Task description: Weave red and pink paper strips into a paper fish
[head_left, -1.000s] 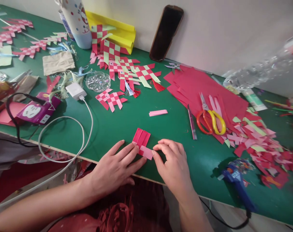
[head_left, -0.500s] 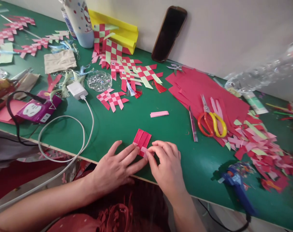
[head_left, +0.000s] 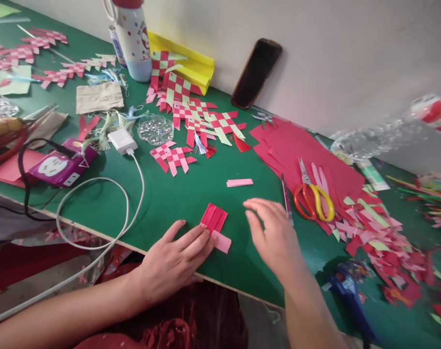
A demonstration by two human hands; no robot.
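One red paper piece, ridged in bands slanting away and rightward, lies near the table edge. One flat pink strip points right and nearward; one folded strip lies beyond. Hands apart: left hand flat on the paper, right hand empty, fingers loosely parted from thumb.

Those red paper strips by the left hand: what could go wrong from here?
The red strips and pink strip might slip out of line, since only the left hand steadies them; the right hand is clear of them. The white cable, looping near the left arm, could snag and drag the charger.
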